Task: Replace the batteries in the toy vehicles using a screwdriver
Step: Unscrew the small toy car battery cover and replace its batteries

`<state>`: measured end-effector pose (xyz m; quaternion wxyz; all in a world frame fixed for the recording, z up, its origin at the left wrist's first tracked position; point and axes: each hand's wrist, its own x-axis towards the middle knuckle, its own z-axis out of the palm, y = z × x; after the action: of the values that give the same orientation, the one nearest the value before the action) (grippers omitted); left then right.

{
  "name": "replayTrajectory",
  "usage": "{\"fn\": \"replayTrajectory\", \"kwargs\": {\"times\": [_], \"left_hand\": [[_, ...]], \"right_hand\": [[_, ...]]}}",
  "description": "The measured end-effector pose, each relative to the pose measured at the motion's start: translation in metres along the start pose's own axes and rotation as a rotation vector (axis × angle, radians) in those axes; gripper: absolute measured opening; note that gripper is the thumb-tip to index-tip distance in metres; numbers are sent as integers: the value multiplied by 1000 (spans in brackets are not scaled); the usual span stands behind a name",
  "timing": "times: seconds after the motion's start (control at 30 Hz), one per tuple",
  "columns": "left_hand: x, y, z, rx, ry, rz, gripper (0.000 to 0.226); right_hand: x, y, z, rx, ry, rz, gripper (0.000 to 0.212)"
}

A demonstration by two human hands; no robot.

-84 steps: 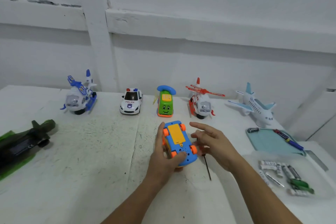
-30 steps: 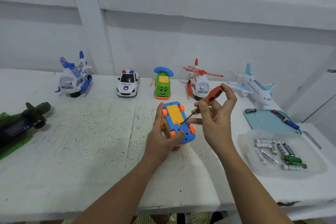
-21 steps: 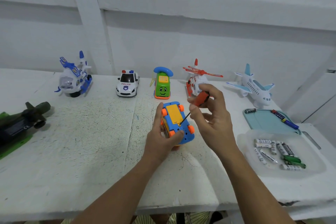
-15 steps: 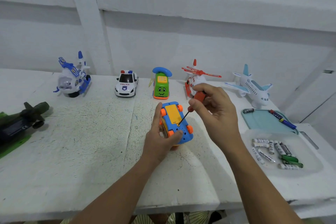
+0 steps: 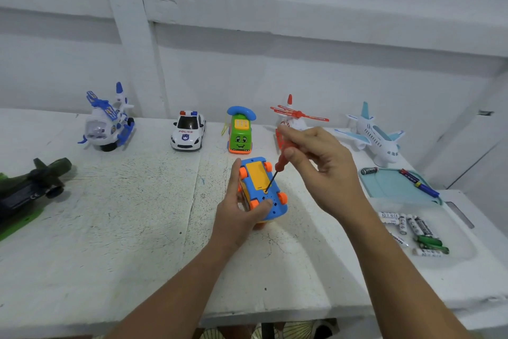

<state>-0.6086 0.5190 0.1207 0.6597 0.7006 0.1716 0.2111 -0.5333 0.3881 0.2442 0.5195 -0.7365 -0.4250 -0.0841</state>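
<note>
Screwdriver (image 5: pixel 280 165) now in right hand (image 5: pixel 324 168), seemingly on car (image 5: pixel 257 176)

A white, scuffed counter (image 5: pixel 123 228) runs along the wall. At its back stand, left to right, a blue helicopter (image 5: pixel 108 124), a police car (image 5: pixel 188 131), a green car (image 5: pixel 240 132), a red helicopter (image 5: pixel 298 116) and an airplane (image 5: pixel 376 135). A dark green toy (image 5: pixel 30 187) lies at the left edge. A blue car (image 5: pixel 261 187) sits wheels-up near the middle. At the right lie a teal tray (image 5: pixel 390 186) and, nearer, a clear tray (image 5: pixel 453 245).
</note>
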Motion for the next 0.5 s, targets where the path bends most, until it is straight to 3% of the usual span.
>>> {"fn": "replayTrajectory", "kwargs": {"times": [0.13,0.3,0.5], "left_hand": [[0,-1,0,-22,2,-10,95],[0,0,0,-40,-3,-26,94],[-1,0,-1,-100,-30,-45,94]], "right_hand": [[0,-2,0,38,-62,11,40],[1,-1,0,24,-3,-13,26],[1,-2,-3,107,-68,47,44]]}}
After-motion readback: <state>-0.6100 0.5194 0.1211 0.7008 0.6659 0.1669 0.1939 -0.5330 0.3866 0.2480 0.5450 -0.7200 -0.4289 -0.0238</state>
